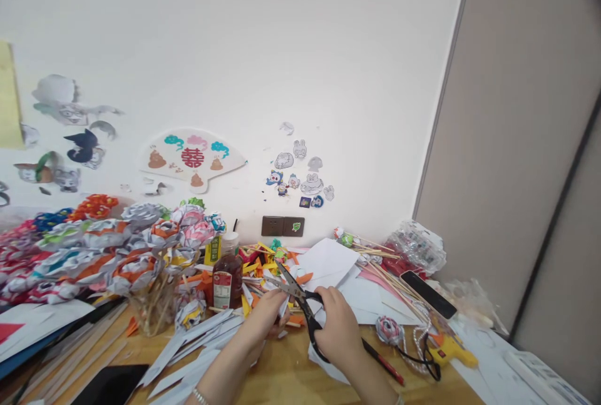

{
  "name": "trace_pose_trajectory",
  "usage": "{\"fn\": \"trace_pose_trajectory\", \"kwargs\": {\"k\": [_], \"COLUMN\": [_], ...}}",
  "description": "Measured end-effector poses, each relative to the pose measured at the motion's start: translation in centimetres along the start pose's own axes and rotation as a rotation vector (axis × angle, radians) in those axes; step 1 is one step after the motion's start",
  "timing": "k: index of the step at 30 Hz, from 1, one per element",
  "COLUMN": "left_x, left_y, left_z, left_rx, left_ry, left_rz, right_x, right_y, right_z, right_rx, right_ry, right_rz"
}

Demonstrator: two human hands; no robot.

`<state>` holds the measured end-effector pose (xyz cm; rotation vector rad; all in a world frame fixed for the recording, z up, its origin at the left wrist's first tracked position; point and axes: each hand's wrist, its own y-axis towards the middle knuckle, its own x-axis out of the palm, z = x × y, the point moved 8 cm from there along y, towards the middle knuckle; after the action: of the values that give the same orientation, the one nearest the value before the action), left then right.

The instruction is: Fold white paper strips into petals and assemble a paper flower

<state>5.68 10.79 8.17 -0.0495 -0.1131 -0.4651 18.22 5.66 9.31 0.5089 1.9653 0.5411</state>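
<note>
The right hand (339,328) is closed around the black handles of the scissors (307,310), whose blades stand parted and point up and away to the left, over the other hand. The left hand (271,312) is curled just below and beside the blades, apart from the right; it seems to pinch a pale slip of paper (283,307), though its fingers are too hidden to be sure. Near the left forearm, cut paper strips (188,347) lie spread on the bench (291,370), and beyond them stands an amber jar (228,280). White sheets (331,261) lie behind the right hand, a red-and-black pen (382,361) just beside its wrist. Farther right are a yellow glue gun (453,353) and a phone (428,294); paper flowers (136,267) heap up at far left.
</note>
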Motion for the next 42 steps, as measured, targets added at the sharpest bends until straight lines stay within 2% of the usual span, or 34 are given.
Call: {"fn": "trace_pose_trajectory", "kwargs": {"k": [8, 15, 24, 28, 31, 33, 36, 39, 42], "left_x": [-0.4, -1.2, -1.4, -0.6, 0.4, 1.1, 2.1, 2.8, 2.8], "left_y": [1.4, 2.8, 3.0, 2.4, 1.8, 1.5, 0.9, 0.3, -0.2], "left_z": [-2.7, -4.8, -3.6, -1.9, -0.9, -0.3, 0.5, 1.2, 1.7], "left_rx": [-0.102, -0.173, -0.072, 0.055, 0.131, 0.171, 0.223, 0.253, 0.304], "left_ry": [0.051, 0.098, 0.135, 0.132, 0.144, 0.154, 0.172, 0.193, 0.212], "left_rz": [0.041, 0.084, 0.127, 0.093, 0.049, 0.025, -0.003, -0.018, -0.003], "right_x": [1.5, 2.8, 1.3, 1.5, 1.3, 0.7, -0.5, -0.7, -1.0], "right_y": [-0.5, -0.8, -0.4, -1.1, -1.1, -0.4, 0.7, 1.5, 1.9], "right_z": [0.8, 2.1, 5.5, 6.9, 6.9, 5.7, 2.8, -0.2, -2.0], "right_rx": [0.005, 0.061, 0.322, 0.382, 0.382, 0.305, 0.140, 0.030, 0.008], "right_ry": [-0.064, -0.219, -0.181, -0.262, -0.264, -0.108, 0.389, 0.746, 0.870], "right_rz": [-0.098, -0.163, -0.148, -0.184, -0.175, -0.100, -0.005, -0.076, -0.093]}}
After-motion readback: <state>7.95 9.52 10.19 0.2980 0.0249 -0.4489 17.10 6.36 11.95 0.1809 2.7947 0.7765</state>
